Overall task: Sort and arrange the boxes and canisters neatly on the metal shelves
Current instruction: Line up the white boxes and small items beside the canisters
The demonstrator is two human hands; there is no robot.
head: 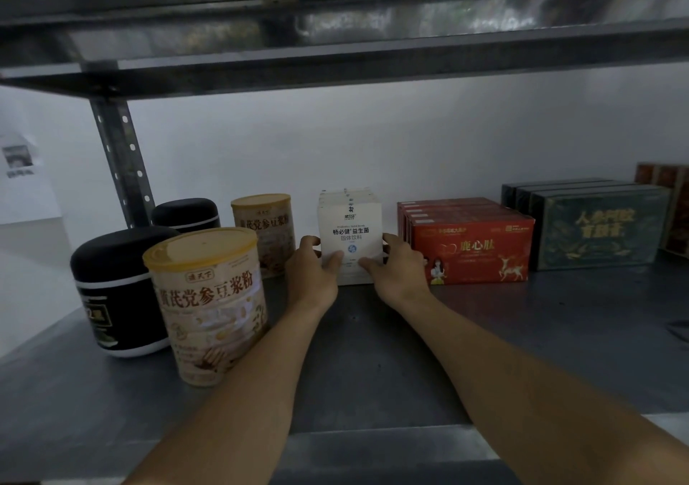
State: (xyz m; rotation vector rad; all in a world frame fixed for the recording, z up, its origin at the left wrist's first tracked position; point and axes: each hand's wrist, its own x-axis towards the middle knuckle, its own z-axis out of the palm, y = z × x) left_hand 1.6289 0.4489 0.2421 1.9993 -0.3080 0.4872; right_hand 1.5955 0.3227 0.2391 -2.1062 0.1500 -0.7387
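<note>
The row of white boxes (350, 234) stood mid-shelf (373, 354), with those behind the front box mostly hidden. The left hand (311, 274) and right hand (397, 270) clasped its sides, fingers (309, 242) curled round the edges, thumbs on the front. Cream canisters (208, 305) and black canisters (119, 290) crowded the left. Red boxes (473, 246) sat just to the right, and brown boxes (667, 208) were cut off at the edge.

Dim shelf interior, brighter white back wall (410, 141), soft blur overall, wide-angle bending at edges, upper shelf (335, 18) smeared
</note>
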